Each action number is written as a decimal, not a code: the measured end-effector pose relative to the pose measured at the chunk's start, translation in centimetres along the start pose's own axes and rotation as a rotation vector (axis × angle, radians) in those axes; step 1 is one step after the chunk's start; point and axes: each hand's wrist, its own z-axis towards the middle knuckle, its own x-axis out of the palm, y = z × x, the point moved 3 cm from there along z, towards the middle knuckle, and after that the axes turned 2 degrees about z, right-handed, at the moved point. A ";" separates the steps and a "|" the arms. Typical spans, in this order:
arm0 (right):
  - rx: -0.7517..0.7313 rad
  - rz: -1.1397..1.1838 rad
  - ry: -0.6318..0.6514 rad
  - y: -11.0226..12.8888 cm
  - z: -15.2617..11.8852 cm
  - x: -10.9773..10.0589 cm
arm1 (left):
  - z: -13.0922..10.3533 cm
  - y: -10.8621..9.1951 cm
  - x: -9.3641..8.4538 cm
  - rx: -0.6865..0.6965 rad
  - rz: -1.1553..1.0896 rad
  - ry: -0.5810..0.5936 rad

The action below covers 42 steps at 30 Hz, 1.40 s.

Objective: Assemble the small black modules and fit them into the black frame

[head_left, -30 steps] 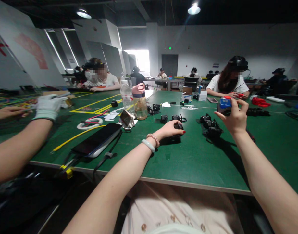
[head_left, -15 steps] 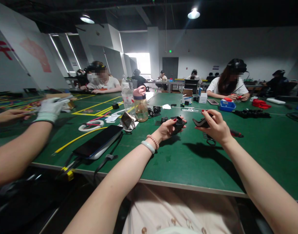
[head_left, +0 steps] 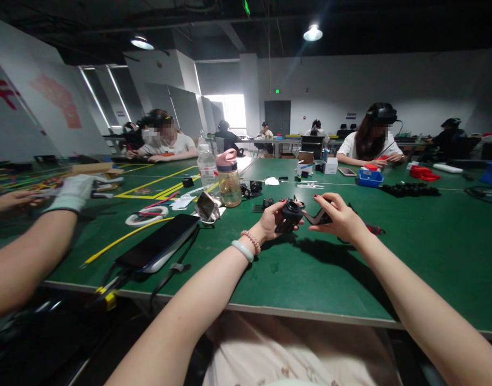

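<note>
Above the green table, my left hand (head_left: 271, 222) is closed around a black blocky part (head_left: 291, 212) with a round opening facing up. My right hand (head_left: 337, 217) pinches a thin black angled piece (head_left: 319, 217) between thumb and fingers. The tip of that piece is close beside the blocky part; whether they touch I cannot tell. Behind my right wrist lies a tool with a red and black handle (head_left: 375, 229), partly hidden. Small black parts (head_left: 266, 205) rest on the table just beyond my left hand.
A pink-lidded bottle (head_left: 229, 185), a clear bottle (head_left: 207, 166) and a small screen device (head_left: 207, 208) stand left of centre. A phone-like slab (head_left: 159, 242) with cables lies near the front edge. A co-worker's gloved hand (head_left: 71, 193) works at left. A blue bin (head_left: 370, 177) stands at right.
My right hand has moved left with the angled piece, bringing it close to the blocky part. The blocky part is turned so its round opening shows more. The view has shifted slightly.
</note>
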 end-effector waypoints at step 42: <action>0.019 0.382 0.096 2.6 0.7 0.8 | -1.5 -1.8 0.9 0.249 0.545 -0.075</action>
